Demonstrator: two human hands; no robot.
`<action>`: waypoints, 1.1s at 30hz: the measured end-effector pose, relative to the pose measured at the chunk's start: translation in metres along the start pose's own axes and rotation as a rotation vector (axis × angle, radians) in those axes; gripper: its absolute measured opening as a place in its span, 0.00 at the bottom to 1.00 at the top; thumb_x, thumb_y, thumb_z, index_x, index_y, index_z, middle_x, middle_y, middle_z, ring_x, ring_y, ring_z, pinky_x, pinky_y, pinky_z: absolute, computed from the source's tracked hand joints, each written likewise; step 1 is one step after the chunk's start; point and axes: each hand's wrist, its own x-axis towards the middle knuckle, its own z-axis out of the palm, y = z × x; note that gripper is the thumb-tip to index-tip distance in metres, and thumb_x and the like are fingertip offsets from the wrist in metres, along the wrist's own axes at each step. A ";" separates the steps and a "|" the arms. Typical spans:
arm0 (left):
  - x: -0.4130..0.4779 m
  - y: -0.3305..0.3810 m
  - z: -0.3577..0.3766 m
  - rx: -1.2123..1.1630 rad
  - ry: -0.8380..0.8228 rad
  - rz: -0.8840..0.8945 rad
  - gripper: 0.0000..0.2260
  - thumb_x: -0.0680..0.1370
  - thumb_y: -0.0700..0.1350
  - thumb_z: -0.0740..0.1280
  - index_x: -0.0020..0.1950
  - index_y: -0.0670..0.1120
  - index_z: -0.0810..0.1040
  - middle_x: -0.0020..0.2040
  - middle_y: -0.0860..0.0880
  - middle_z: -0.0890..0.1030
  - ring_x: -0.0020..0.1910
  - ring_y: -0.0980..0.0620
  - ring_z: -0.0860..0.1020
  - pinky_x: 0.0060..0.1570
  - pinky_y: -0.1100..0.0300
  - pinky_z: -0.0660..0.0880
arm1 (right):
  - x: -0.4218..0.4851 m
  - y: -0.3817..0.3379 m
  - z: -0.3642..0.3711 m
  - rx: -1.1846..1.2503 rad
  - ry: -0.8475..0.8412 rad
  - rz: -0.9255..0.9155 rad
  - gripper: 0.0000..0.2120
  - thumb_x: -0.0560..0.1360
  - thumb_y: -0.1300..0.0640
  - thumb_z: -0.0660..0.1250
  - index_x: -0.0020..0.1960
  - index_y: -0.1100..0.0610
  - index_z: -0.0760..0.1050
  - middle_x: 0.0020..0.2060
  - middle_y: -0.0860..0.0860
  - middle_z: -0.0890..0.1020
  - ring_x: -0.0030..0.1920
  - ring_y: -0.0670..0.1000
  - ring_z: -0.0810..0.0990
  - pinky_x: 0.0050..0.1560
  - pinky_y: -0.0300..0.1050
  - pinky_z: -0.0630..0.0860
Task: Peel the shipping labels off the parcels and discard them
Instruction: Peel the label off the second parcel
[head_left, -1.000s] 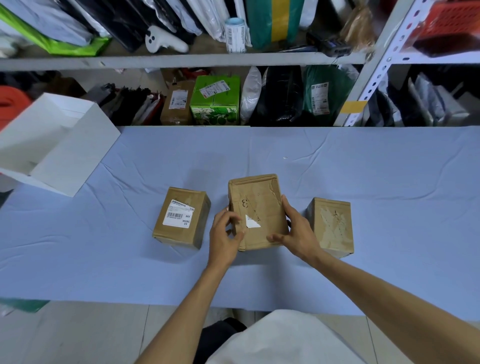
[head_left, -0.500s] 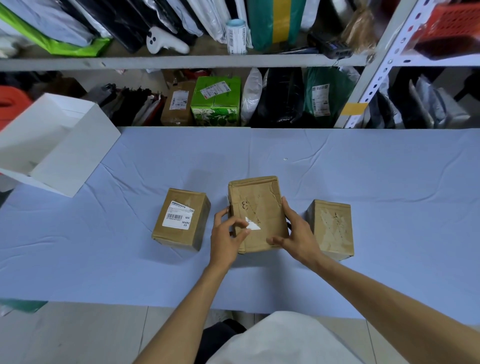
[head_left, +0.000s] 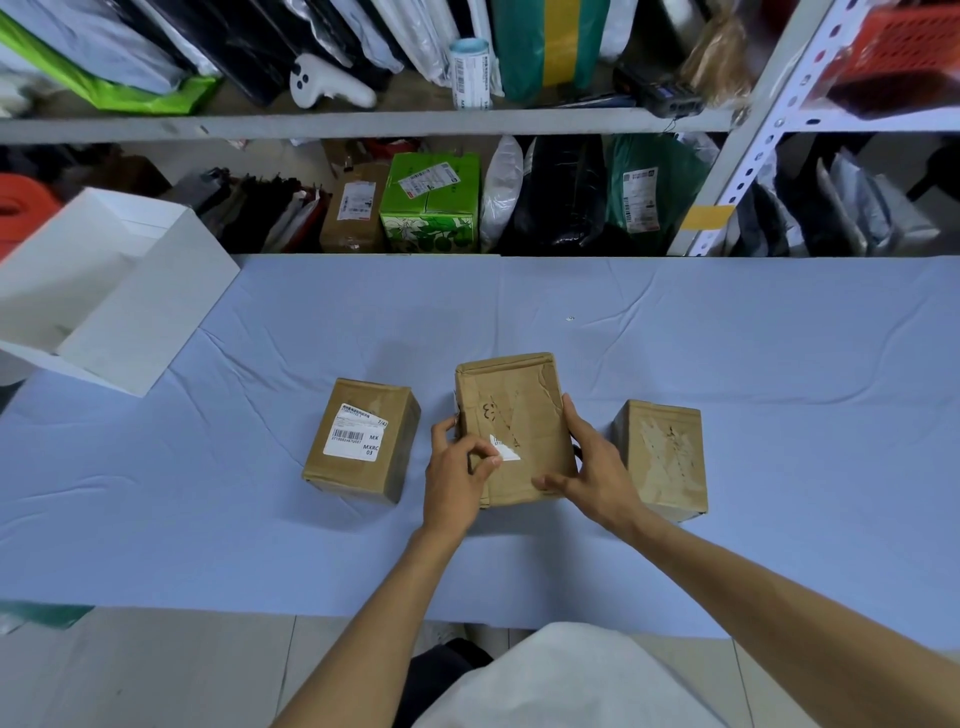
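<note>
Steadying the middle parcel, the right hand clamps its right side; the left hand clasps the left, thumb on the torn label scrap, likely prising it.

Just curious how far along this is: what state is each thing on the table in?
Left parcel: label intact.
Middle parcel: only a torn label scrap left.
Right parcel: label gone, residue showing.
White box: open, tilted.
Left hand: grips middle parcel, thumb on label scrap.
Right hand: holds middle parcel.
</note>
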 end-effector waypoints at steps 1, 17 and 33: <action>0.000 0.001 0.000 0.023 -0.005 0.001 0.03 0.73 0.44 0.73 0.43 0.47 0.80 0.67 0.50 0.66 0.63 0.55 0.72 0.58 0.61 0.70 | 0.000 0.000 0.000 -0.001 0.002 -0.001 0.53 0.65 0.56 0.78 0.78 0.47 0.47 0.72 0.43 0.66 0.70 0.45 0.67 0.70 0.46 0.67; -0.004 0.011 0.005 0.150 0.029 -0.032 0.02 0.79 0.45 0.65 0.46 0.48 0.74 0.68 0.52 0.65 0.53 0.54 0.78 0.50 0.56 0.74 | -0.001 0.003 -0.001 0.015 0.000 -0.008 0.53 0.65 0.56 0.78 0.78 0.46 0.47 0.72 0.41 0.66 0.70 0.43 0.67 0.70 0.44 0.67; 0.001 0.008 -0.012 0.095 -0.068 0.055 0.05 0.74 0.45 0.72 0.46 0.49 0.78 0.65 0.51 0.66 0.49 0.59 0.74 0.53 0.66 0.68 | -0.001 0.002 0.000 -0.005 0.009 -0.031 0.52 0.67 0.56 0.77 0.78 0.47 0.47 0.72 0.42 0.66 0.69 0.45 0.68 0.69 0.45 0.68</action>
